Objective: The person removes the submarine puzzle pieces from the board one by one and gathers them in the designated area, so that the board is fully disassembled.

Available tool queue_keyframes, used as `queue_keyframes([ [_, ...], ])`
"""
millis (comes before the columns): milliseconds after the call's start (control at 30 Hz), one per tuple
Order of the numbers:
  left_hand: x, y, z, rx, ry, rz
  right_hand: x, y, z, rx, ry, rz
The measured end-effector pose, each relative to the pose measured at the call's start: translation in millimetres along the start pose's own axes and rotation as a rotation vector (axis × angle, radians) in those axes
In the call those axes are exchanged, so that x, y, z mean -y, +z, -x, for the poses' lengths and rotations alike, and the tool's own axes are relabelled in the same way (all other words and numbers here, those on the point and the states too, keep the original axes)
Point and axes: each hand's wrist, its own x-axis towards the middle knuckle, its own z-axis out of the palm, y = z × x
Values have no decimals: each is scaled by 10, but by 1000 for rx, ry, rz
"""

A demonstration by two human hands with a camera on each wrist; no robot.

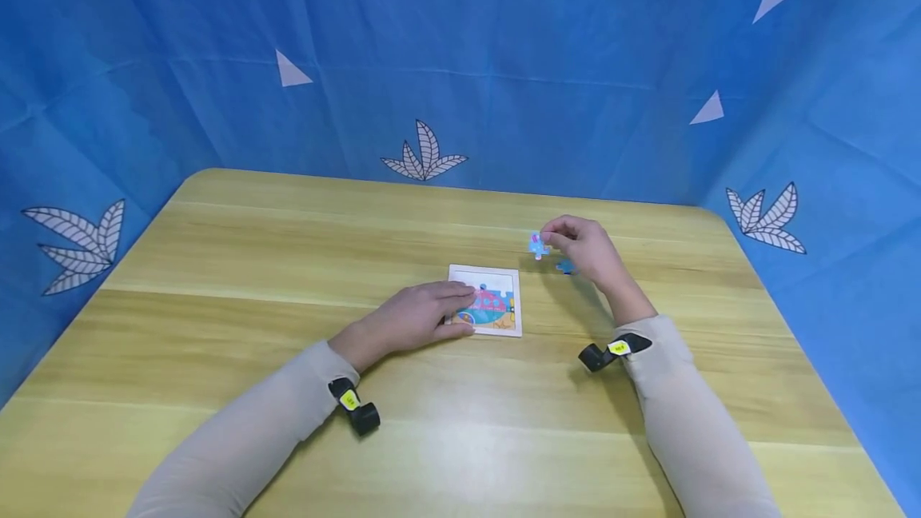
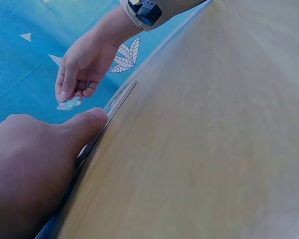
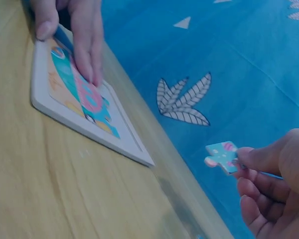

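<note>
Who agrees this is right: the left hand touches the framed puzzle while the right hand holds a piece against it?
Not against it: the right wrist view shows the right hand holding the piece in the air, apart from the framed puzzle. The rest stands.

Curtained booth: patterned blue cloth [image 1: 489,30] flanks wood-grain table [image 1: 288,254]

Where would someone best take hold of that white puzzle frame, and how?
Probably by pinching the right rim of the white frame, coming in from the right. It lies flat on the table, its right rim is straight and uncovered, and the left hand covers part of the left side.
</note>
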Motion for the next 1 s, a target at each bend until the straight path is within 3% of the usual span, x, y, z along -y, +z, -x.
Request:
queue_keyframes([
  [467, 26, 40, -8, -32, 23, -11, -212, -29, -54, 111, 96, 42],
  [1000, -15, -4, -4, 8, -22, 7, -262, 49, -86, 86, 65, 203],
])
